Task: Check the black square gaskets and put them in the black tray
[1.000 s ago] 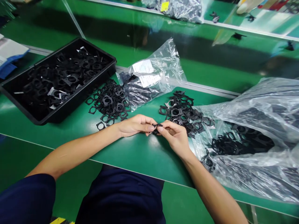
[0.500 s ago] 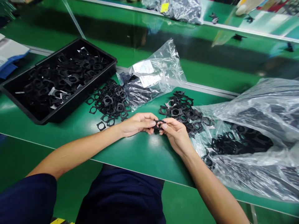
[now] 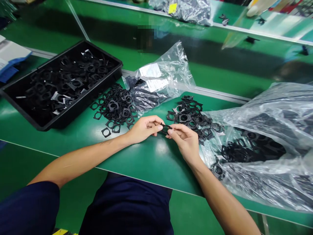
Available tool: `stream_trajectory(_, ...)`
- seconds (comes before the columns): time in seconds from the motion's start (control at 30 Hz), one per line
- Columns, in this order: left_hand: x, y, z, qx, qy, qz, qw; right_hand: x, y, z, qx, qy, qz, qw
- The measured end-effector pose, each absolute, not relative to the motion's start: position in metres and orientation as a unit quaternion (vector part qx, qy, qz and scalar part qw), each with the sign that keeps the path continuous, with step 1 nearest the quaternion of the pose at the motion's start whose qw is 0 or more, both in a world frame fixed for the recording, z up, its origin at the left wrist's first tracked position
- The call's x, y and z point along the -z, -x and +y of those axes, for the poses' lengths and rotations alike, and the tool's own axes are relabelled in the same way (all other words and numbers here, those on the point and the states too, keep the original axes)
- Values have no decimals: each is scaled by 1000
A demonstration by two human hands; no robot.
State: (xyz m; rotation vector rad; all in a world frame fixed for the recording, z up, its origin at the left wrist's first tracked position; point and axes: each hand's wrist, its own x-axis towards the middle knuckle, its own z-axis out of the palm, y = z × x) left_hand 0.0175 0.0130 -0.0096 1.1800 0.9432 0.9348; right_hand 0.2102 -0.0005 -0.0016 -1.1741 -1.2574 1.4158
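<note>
My left hand and my right hand meet over the green table, both pinching one small black plastic part between their fingertips. Just left of my left hand lies a pile of black ring-shaped frames. Beyond my right hand lies a second pile of black square parts. The held part is mostly hidden by my fingers.
A black tray full of black parts stands at the left. A small clear bag lies behind the piles. A large clear bag with black parts fills the right. Another bag rests on the far shelf.
Both hands have shifted slightly away from me with the black part still pinched between them; the fingers have turned it a little.
</note>
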Motion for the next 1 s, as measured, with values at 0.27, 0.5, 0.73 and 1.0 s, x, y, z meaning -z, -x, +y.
stream_trajectory(0.27, 11, -18, 9, -432, -563, 405, 576, -3, -210, -6, -491, 475, -572, 454)
stream_trajectory(0.5, 18, -18, 9, -458, -592, 408, 523, 0, -210, -6, -473, 450, -603, 458)
stream_trajectory(0.73, 21, -19, 9, -492, -625, 394, 461, 3, -210, -8, -462, 415, -644, 446)
stream_trajectory(1.0, 17, -19, 6, -465, -629, 397, 479, 0, -211, -6, -428, 454, -630, 462)
